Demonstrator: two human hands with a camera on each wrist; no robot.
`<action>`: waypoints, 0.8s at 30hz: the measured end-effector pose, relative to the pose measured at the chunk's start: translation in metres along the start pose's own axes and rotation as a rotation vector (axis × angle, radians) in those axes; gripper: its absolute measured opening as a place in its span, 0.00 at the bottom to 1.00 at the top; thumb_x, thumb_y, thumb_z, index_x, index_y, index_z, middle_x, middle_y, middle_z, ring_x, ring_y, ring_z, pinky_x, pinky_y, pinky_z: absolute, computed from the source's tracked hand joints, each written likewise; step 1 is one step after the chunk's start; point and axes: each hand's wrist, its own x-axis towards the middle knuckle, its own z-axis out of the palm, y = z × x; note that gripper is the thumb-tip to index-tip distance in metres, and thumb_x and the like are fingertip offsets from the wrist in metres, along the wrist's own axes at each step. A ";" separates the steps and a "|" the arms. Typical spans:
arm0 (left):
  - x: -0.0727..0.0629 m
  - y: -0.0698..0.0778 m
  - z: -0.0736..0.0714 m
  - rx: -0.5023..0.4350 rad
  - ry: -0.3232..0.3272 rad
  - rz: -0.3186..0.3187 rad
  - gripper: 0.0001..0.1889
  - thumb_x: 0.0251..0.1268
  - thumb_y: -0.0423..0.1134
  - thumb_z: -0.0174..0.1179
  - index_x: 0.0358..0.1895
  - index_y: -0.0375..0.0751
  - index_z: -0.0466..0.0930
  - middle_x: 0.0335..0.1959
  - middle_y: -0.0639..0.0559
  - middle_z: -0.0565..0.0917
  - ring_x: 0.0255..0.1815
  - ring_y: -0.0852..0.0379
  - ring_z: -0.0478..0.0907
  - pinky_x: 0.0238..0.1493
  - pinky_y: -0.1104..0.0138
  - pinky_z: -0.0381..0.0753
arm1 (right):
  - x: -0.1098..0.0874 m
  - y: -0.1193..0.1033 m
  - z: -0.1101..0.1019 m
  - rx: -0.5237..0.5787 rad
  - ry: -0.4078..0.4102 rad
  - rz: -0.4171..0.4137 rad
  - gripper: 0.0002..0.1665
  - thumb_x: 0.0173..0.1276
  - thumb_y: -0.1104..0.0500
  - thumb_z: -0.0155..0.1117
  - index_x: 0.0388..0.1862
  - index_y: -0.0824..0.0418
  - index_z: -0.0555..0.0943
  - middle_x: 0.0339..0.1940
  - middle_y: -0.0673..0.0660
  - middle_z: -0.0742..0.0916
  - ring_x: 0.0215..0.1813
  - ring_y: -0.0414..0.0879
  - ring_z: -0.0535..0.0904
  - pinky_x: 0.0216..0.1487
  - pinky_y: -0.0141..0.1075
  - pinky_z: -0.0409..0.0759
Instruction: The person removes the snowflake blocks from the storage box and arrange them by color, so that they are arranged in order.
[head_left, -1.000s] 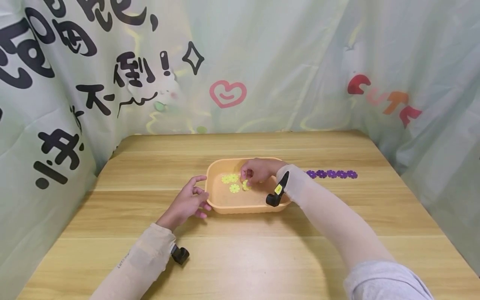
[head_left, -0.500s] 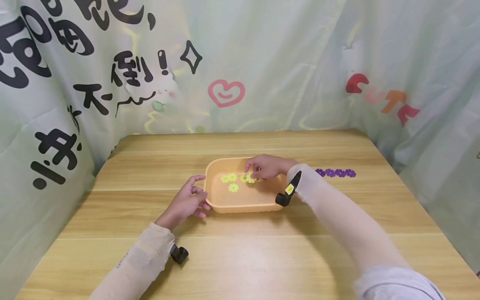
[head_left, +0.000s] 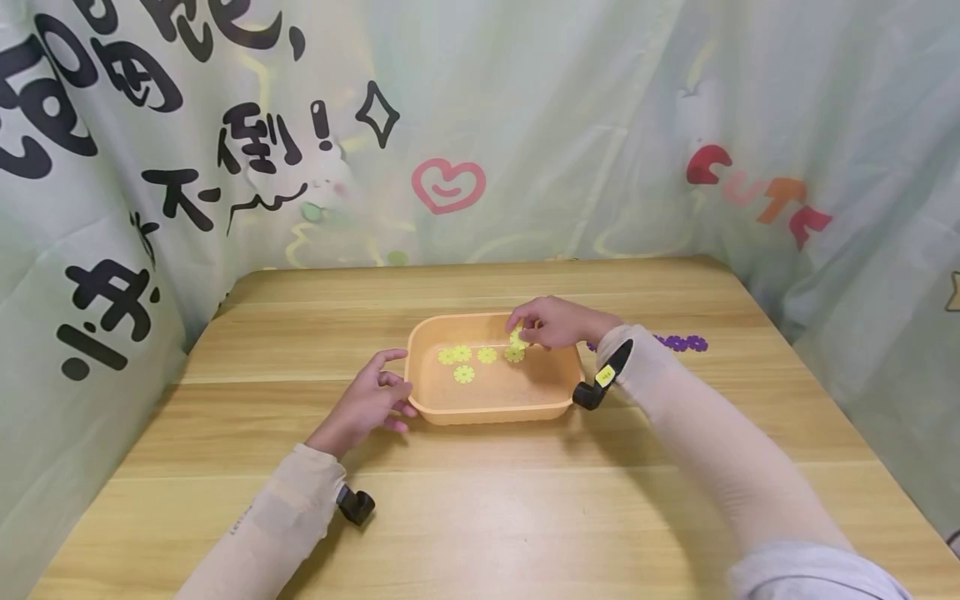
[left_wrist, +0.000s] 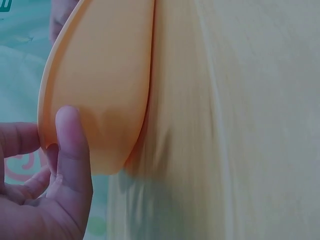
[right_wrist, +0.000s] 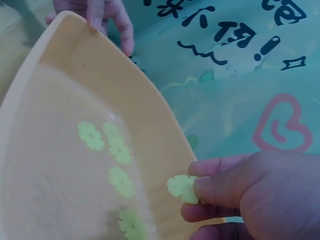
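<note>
My right hand [head_left: 561,322] pinches a yellow snowflake disc [right_wrist: 182,188] between thumb and fingers, above the back right of the orange tray [head_left: 495,412]. On the tray's floor lie several more yellow snowflake discs [head_left: 464,374], flower-shaped with notched edges. At the tray's left end my left hand [head_left: 367,406] touches the rim. In the left wrist view its thumb [left_wrist: 73,145] lies against the tray's outer wall, and the index finger meets the rim. The lower fingers of the right hand are partly hidden.
A row of purple snowflake discs [head_left: 678,342] lies on the wooden table [head_left: 480,500] right of the tray, partly hidden behind the right wrist. A printed curtain [head_left: 555,167] hangs around the table's back and sides.
My right hand has moved right and upward from the discs, now with one yellow disc in its fingers. The left hand stays at the tray's end. The view has shifted slightly.
</note>
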 end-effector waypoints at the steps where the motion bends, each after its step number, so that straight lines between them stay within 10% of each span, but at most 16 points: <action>1: 0.000 0.000 -0.001 -0.004 -0.002 -0.002 0.30 0.70 0.28 0.53 0.72 0.46 0.55 0.47 0.38 0.69 0.32 0.49 0.79 0.28 0.61 0.85 | -0.002 0.001 -0.001 0.012 0.010 -0.001 0.14 0.71 0.67 0.53 0.53 0.67 0.79 0.32 0.65 0.84 0.21 0.45 0.75 0.27 0.36 0.79; 12: -0.004 0.002 -0.034 0.125 -0.232 -0.008 0.23 0.67 0.32 0.60 0.60 0.34 0.60 0.44 0.41 0.73 0.37 0.45 0.80 0.24 0.68 0.76 | -0.027 0.015 -0.016 0.054 0.132 0.002 0.14 0.71 0.67 0.54 0.53 0.68 0.78 0.29 0.60 0.82 0.21 0.47 0.75 0.22 0.36 0.78; 18: 0.000 0.002 -0.067 0.173 -0.685 0.023 0.34 0.60 0.32 0.65 0.64 0.32 0.53 0.53 0.30 0.69 0.42 0.39 0.79 0.33 0.66 0.80 | -0.040 0.023 -0.021 0.107 0.206 0.009 0.13 0.71 0.68 0.55 0.53 0.70 0.78 0.31 0.64 0.82 0.23 0.50 0.77 0.23 0.37 0.79; 24: 0.013 -0.012 -0.084 -0.030 -1.041 0.294 0.49 0.59 0.42 0.69 0.72 0.55 0.39 0.69 0.32 0.52 0.60 0.35 0.69 0.48 0.45 0.81 | -0.057 0.033 -0.022 0.121 0.272 0.036 0.13 0.71 0.68 0.56 0.53 0.69 0.78 0.29 0.62 0.82 0.25 0.57 0.78 0.23 0.37 0.79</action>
